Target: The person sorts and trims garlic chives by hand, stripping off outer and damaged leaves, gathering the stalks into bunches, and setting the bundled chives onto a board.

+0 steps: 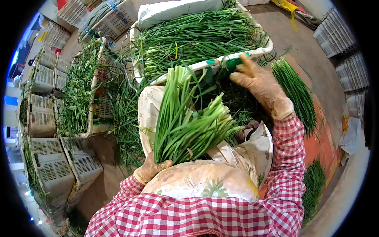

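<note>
By the near edge of the crate [221, 60], the right hand [258, 83] hangs open; the left hand [149, 168] grasps green stalks [170, 110], probably light, bendy, easily bruised, best gripped near their firmer pale ends.

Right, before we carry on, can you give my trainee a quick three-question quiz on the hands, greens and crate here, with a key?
1. Short answer: which is nearer the front rim of the large crate, the left hand or the right hand?
2. True or false: the right hand is clasped around the bunched greens in front of the person's body.
3. Multiple choice: what pattern do the sleeves have?
A. Stripes
B. Dots
C. Red-and-white checks

Key: 1. The right hand. 2. False; the left hand holds them. 3. C.
</note>
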{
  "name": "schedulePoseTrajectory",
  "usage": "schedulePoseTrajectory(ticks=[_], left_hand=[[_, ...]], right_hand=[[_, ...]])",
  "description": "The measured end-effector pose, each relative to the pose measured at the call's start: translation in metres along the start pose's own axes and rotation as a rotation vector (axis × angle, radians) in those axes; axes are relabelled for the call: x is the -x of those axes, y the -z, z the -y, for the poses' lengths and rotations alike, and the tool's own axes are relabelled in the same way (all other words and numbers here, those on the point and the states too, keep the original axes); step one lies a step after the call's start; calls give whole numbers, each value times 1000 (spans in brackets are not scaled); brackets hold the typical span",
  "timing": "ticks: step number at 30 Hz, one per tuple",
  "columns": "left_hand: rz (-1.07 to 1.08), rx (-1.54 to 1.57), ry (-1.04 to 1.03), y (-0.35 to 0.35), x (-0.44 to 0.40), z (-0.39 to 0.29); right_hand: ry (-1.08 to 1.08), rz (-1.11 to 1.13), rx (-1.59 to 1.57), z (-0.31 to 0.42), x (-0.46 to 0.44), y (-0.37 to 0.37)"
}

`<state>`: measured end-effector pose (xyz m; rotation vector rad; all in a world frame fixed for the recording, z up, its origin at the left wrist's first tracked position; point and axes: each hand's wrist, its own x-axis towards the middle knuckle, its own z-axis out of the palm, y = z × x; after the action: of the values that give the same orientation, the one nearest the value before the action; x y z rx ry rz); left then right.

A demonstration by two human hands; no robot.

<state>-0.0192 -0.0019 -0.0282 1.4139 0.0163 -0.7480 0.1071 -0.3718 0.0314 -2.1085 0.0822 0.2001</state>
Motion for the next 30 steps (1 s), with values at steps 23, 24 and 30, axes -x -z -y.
schedulePoseTrajectory(ticks=[23,24,30], left_hand=[[-31,706,136,25,-6,42],[-20,690,116,38,-8,55],[57,929,-40,38,-25,65]], right_hand=[[65,9,-336,-54,4,95],[317,-204,109,-81,7,101],[-350,-447,1039,-123,29,33]])
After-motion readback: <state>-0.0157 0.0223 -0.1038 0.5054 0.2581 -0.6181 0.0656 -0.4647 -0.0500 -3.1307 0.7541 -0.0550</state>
